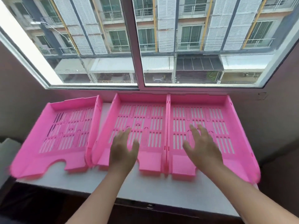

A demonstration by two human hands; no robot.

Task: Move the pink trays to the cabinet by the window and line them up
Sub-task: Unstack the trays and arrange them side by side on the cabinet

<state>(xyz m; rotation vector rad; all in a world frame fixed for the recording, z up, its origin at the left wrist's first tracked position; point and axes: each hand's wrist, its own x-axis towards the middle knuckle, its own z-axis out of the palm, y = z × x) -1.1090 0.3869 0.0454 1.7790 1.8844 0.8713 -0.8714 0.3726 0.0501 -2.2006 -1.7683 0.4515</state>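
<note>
Nearby, 3 pink trays [137, 126] below window [135, 42].

Two bare forearms, left hand [123, 148] and right hand [203, 147] unadorned.

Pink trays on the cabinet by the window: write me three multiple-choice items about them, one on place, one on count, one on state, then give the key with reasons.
1. Where does the left hand hover?
A. Over the middle tray
B. Over the left tray
C. On the window glass

2. How many pink trays are on the cabinet top?
A. Two
B. Three
C. Four

3. How does the left tray lie against the others?
A. Stacked on them
B. Flush in line
C. Skewed, angled off the row

Key: 1 A, its fingers spread above the middle tray. 2 B, three sit side by side. 3 C, its sides run at an angle, while the middle tray and right tray sit square, walls together. The right hand is open over the right tray.
</note>
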